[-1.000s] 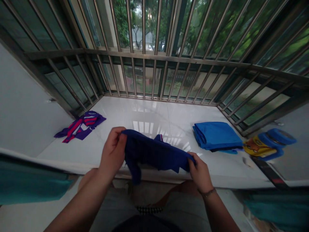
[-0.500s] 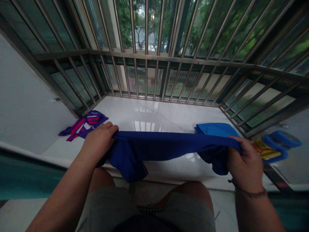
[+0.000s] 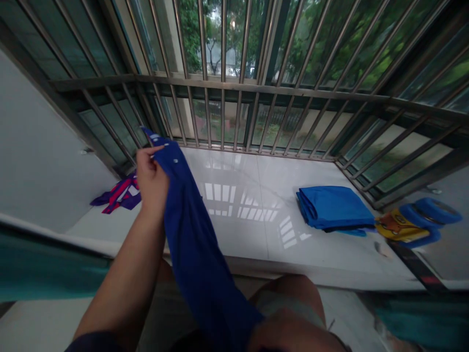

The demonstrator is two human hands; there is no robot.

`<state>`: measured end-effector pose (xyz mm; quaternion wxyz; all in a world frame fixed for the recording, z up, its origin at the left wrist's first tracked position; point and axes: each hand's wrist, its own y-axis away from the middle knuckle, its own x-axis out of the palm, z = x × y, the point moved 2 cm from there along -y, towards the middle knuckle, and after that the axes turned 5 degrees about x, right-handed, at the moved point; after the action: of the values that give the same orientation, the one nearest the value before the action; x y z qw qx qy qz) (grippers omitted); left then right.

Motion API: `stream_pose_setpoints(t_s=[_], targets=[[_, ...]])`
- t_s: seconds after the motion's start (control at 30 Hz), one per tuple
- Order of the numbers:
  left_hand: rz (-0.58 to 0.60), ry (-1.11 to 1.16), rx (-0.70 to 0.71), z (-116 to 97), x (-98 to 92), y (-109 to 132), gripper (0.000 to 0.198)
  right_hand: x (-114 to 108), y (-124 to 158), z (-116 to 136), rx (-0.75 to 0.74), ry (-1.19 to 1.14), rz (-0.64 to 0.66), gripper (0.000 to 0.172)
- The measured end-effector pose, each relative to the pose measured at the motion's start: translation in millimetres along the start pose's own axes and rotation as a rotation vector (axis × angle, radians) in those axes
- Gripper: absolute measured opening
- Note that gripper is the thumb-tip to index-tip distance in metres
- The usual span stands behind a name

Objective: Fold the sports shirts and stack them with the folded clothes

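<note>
1. and look at the left hand (image 3: pixel 152 180), raised in front of the window bars, closed in a firm pinch on the top end of the garment!
2. there it is, the dark blue garment (image 3: pixel 192 239), hanging in a long, narrow drop from that pinch and running diagonally toward the bottom of the view. a small corner pokes up above the fingers, and a few pale dots show near the top, too small to call.
3. over to the right hand (image 3: pixel 289 332), blurred and cut off at the bottom edge. the lower end of the garment runs right into it, but the fingers are hidden, so i can't tell whether it's open or closed.
4. the garment is up in the air between the hands, crossing in front of the edge of the white tiled ledge (image 3: pixel 256 234).
5. out on the right of that ledge, a folded bright blue cloth (image 3: pixel 333 208) lies flat.
6. just beside it sit a yellow printed item (image 3: pixel 397 226) and a blue ring-shaped object (image 3: pixel 430 212), touching each other.
7. on the far left, a crumpled red and purple striped cloth (image 3: pixel 120 193) lies partly behind the left hand.
8. and at the back, metal window bars (image 3: pixel 222 49) stand along the ledge, with green trees (image 3: pixel 194 29) beyond them.
</note>
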<state>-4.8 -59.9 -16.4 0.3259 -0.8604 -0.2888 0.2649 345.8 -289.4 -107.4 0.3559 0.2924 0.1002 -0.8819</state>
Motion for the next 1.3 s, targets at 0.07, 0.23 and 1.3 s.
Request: stream_pose_setpoints(t_s=[0.07, 0.23, 1.3], targets=[[0.165, 0.114, 0.127, -28.4, 34.6, 20.6, 0.032, 27.4, -19.7, -6.2, -0.012, 0.008, 0.030, 0.023], [1.272, 0.121, 0.369, -50.9, 107.7, 152.5, 0.054, 48.5, -50.8, -42.2, 0.029, 0.047, -0.001, 0.019], [1.114, 0.076, -0.037, -52.0, 64.8, 289.0, 0.096, 16.6, -24.2, -49.3, 0.223, 0.522, -0.547, 0.039]])
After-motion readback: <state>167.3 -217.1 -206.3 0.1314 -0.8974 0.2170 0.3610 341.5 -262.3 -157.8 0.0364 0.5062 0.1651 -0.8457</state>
